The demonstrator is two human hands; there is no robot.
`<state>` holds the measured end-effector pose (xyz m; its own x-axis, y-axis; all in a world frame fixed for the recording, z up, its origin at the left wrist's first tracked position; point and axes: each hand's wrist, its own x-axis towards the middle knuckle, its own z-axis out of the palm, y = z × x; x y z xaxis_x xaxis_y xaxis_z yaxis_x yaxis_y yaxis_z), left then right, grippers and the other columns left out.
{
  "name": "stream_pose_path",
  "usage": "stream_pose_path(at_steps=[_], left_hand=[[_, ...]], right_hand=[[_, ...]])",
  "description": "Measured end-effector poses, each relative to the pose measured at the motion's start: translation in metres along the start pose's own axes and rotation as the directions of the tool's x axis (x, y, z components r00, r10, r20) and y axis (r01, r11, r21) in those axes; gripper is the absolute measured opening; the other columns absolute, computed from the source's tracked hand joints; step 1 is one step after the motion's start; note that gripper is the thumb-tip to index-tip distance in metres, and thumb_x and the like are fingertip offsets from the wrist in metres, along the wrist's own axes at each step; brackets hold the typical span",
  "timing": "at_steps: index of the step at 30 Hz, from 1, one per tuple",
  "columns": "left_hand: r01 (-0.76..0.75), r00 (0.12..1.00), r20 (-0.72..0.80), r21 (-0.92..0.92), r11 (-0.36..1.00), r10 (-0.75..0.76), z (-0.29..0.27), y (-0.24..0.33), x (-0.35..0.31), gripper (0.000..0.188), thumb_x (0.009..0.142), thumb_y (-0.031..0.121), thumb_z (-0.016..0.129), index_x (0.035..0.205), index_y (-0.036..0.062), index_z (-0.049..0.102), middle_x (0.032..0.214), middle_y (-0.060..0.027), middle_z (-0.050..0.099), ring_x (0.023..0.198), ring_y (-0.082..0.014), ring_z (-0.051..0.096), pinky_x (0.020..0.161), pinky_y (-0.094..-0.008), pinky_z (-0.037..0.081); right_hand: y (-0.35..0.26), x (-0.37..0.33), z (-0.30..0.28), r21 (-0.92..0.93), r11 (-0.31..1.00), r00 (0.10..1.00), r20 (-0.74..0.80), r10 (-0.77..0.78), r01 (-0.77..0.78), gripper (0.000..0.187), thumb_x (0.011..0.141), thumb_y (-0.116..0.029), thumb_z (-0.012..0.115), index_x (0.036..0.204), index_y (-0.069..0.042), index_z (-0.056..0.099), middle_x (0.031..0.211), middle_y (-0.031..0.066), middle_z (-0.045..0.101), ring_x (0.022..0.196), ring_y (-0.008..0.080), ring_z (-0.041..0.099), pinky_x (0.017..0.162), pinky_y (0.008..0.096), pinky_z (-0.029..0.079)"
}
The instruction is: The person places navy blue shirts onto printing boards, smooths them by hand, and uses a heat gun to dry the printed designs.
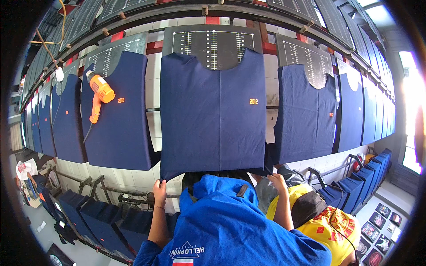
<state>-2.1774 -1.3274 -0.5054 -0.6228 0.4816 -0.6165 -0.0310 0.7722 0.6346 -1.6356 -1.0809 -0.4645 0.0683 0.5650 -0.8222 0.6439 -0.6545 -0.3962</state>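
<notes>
Stretched over a dark platen [214,37] in front of me is a navy shirt [191,111] with a scooped neckline, a faint crease down its middle and a small orange print at the right chest. My left hand [159,193] pinches the shirt's lower left corner. Its lower right corner is held in my right hand [278,183]. Between the two hands the hem spans the platen's near edge, its corners drawn out toward me. An orange heat gun [101,91] rests on the navy shirt [117,137] on the platen to the left.
To the right another navy shirt [306,115], slightly wrinkled, covers its platen. More covered platens run along both sides. A black rail [151,23] with pegs crosses beyond them. Close at my right is a person in a yellow shirt [330,230]. Behind stands another row of navy-covered platens [95,217].
</notes>
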Motion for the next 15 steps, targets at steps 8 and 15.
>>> stream_pose_path(at_steps=[8,15], left_hand=[[-0.342,0.826,-0.277,0.447,0.826,0.492,0.019,0.058,-0.004,0.014,0.096,0.012,0.060,0.101,-0.0013,0.062,0.088,-0.0154,0.061,0.082,-0.0279,0.060,0.075,-0.0377,0.049],[-0.785,0.473,-0.061,0.423,0.452,0.879,0.052,0.317,0.097,0.027,0.094,0.002,0.059,0.120,0.0022,0.063,0.110,-0.0171,0.063,0.104,-0.0348,0.060,0.091,-0.0433,0.049]], right_hand=[[-0.070,-0.024,-0.006,-0.412,0.911,0.979,0.191,0.071,0.015,0.049,0.092,-0.040,0.068,0.127,-0.005,0.068,0.090,0.0074,0.071,0.074,0.0135,0.062,0.068,0.0292,0.051],[-0.333,0.015,-0.028,-0.158,0.754,0.771,0.116,-0.627,0.637,0.035,0.093,-0.020,0.067,0.122,0.001,0.067,0.110,0.0170,0.072,0.102,0.0247,0.070,0.090,0.0371,0.054]])
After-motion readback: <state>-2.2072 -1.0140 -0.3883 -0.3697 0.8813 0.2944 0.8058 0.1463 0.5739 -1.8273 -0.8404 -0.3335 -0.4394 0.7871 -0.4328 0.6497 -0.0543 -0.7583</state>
